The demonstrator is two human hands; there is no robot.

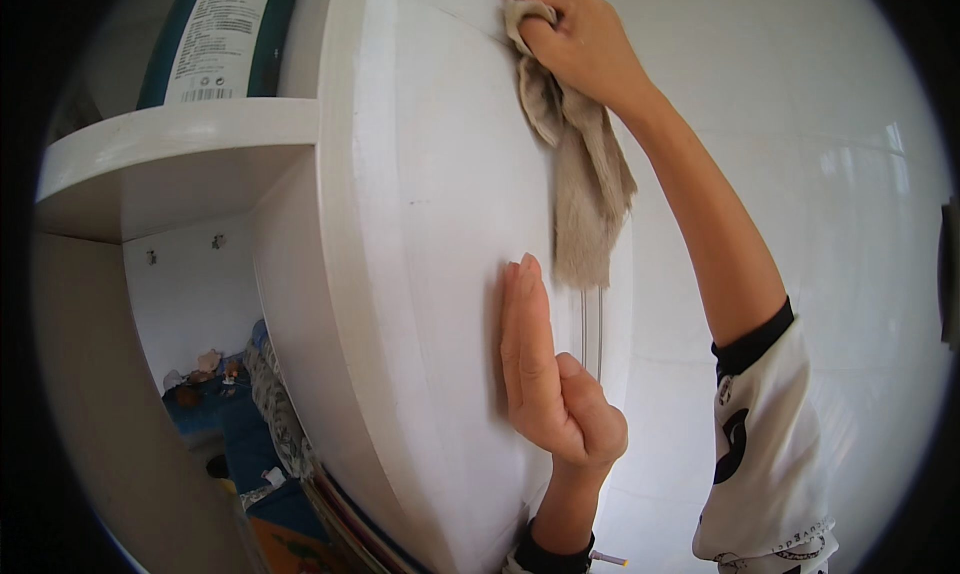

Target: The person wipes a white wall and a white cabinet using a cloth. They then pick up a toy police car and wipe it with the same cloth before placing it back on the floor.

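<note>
My right hand (581,38) grips a greyish-beige cloth (589,199) high against a white panel (450,161). The bunched end of the cloth is in my fingers, and the rest hangs down with a frayed lower edge. Below it, my left hand (559,379) is raised with its fingers straight and side by side, holding nothing. Its fingers lie along the white panel, and the palm side is mostly hidden. A thin dark line runs across the panel left of the cloth.
White shelving (195,124) stands at the left, with a dark green container (157,71) bearing a printed label on it. Beneath, an opening shows blue fabric (255,439) and several small items. Grooved trim (592,326) borders a glossy white wall (750,124) at right.
</note>
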